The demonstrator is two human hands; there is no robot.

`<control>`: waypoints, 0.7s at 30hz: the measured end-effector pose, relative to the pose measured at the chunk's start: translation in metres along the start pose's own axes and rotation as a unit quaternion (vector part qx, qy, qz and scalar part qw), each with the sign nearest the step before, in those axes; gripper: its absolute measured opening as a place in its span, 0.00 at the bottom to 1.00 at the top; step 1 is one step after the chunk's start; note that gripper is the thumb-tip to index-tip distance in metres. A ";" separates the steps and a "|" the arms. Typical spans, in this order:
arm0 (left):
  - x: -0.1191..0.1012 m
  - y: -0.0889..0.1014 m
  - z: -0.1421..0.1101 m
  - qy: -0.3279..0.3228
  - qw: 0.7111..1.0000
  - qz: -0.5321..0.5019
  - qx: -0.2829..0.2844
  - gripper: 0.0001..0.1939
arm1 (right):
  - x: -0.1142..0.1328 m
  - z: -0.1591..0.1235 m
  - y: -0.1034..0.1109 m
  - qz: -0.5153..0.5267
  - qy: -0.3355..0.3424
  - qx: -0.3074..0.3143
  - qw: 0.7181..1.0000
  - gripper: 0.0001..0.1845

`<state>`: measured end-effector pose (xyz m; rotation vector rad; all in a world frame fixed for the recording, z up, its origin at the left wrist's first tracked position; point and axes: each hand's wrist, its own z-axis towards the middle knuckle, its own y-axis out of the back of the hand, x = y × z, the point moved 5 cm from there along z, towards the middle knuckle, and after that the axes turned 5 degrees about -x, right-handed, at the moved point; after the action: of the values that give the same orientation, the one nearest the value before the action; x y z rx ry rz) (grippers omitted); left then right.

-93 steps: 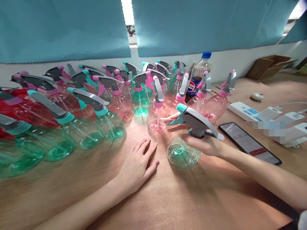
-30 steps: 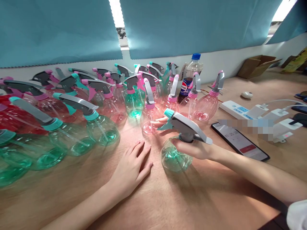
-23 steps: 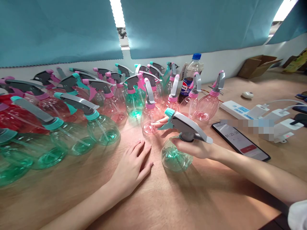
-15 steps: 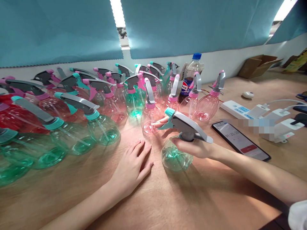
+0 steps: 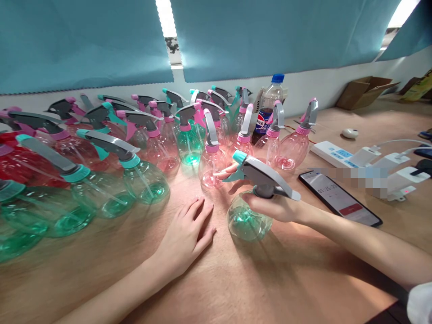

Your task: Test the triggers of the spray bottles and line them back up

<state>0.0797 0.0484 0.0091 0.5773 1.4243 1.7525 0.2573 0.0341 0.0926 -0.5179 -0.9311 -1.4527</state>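
My left hand (image 5: 189, 234) lies palm down on the wooden table, fingers stretched out, holding nothing. My right hand (image 5: 275, 207) is round the neck of a clear green spray bottle (image 5: 249, 220), thumb in front and fingers behind, partly hidden by the grey trigger head. The bottle stands upright, its turquoise nozzle pointing to the left. Just beyond its fingers is a pink spray bottle (image 5: 212, 166). Left of my left hand stands another green spray bottle (image 5: 145, 182) with a turquoise collar.
Several pink and green spray bottles crowd the left and back of the table. A cola bottle (image 5: 266, 112) is behind them. To the right lie a phone (image 5: 340, 198) showing a timer, a power strip (image 5: 332, 154) with plugged chargers, a white mouse (image 5: 349, 133) and a cardboard box (image 5: 361, 94).
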 end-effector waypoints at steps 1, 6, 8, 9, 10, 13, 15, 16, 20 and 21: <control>0.000 0.000 0.000 0.000 1.000 0.000 0.001 0.24 | 0.000 0.000 0.000 -0.004 -0.005 0.000 1.000 0.32; 0.000 0.000 0.000 0.006 1.000 -0.006 -0.003 0.24 | 0.002 -0.002 0.002 -0.034 -0.026 0.004 0.999 0.29; 0.000 0.000 0.000 0.005 1.000 -0.005 -0.001 0.24 | 0.004 -0.002 0.002 -0.037 -0.026 0.005 0.999 0.28; 0.000 0.000 0.000 0.004 1.000 -0.003 -0.001 0.24 | 0.005 -0.002 0.002 -0.037 -0.029 0.006 0.999 0.28; 0.000 0.000 0.000 0.004 1.000 -0.001 -0.001 0.24 | 0.005 -0.002 0.003 -0.036 -0.032 0.008 0.999 0.27; 0.000 0.000 0.000 0.005 1.000 0.003 -0.003 0.23 | 0.003 -0.002 0.003 -0.040 -0.046 0.011 0.998 0.23; 0.000 0.000 0.000 0.005 1.000 0.006 -0.001 0.23 | 0.005 0.000 0.003 -0.040 -0.036 0.016 0.998 0.23; -0.001 0.000 0.000 0.004 1.000 0.007 0.003 0.23 | 0.007 0.001 0.003 -0.039 -0.026 0.019 0.999 0.22; -0.002 0.000 0.000 0.002 1.000 0.007 0.014 0.24 | 0.016 0.007 0.002 -0.063 0.002 0.021 0.998 0.20; -0.002 0.000 0.000 0.002 1.000 0.007 0.015 0.24 | 0.018 0.008 0.003 -0.075 0.006 0.014 0.997 0.19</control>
<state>0.0810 0.0471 0.0096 0.6015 1.4536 1.7466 0.2559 0.0297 0.1118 -0.4256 -0.9961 -1.5743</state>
